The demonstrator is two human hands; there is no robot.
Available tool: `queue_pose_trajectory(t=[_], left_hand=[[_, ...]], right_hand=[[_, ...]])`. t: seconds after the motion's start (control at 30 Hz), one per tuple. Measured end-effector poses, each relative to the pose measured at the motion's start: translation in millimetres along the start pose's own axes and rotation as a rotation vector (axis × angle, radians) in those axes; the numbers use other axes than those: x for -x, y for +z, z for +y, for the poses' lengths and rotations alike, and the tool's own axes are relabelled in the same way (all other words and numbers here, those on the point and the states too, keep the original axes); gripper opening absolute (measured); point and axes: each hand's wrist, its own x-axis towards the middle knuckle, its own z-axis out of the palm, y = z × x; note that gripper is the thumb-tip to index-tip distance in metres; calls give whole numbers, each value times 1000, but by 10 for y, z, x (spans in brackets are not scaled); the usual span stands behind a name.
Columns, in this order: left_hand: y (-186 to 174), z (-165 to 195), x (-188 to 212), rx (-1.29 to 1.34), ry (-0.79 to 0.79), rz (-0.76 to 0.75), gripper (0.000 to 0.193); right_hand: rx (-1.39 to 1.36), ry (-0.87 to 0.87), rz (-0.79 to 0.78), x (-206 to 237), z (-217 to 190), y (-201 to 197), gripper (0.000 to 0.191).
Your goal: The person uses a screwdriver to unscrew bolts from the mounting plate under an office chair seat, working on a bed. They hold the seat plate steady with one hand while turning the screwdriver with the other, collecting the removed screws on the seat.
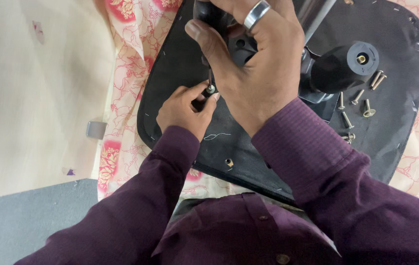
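Mid-frame, small slippery screw [211, 90] pinched by left hand [185, 110]; rigid screwdriver [209, 19] gripped by its handle in right hand [253, 64], likely light.

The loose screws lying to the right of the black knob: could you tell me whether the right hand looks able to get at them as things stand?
Probably yes, once freed. The loose screws lie uncovered on the black seat underside, with nothing on top of them. But the right hand is gripping the screwdriver, so it would have to let go first.
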Motion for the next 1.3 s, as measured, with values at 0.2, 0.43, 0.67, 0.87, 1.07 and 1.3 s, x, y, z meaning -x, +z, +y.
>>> queue_pose_trajectory(t=[0.2, 0.43, 0.67, 0.87, 1.07, 1.3], left_hand=[[-27, 4, -13, -5, -14, -13, 35], [-39, 75, -33, -5, -22, -21, 34], [6, 26, 38, -6, 1, 4, 35], [-35, -14, 28, 17, 12, 10, 35], [-12, 48, 14, -17, 34, 20, 33], [10, 34, 45, 17, 19, 26, 33]], right_hand=[[-41, 31, 14, -30, 48, 7, 20], [-96, 6, -55, -78, 127, -112, 21], [-183, 26, -69, 75, 179, -124, 16], [-217, 4, -39, 71, 200, -79, 7], [-220, 14, -33, 17, 250, -188, 11], [-212, -26, -63, 21, 212, -268, 7]])
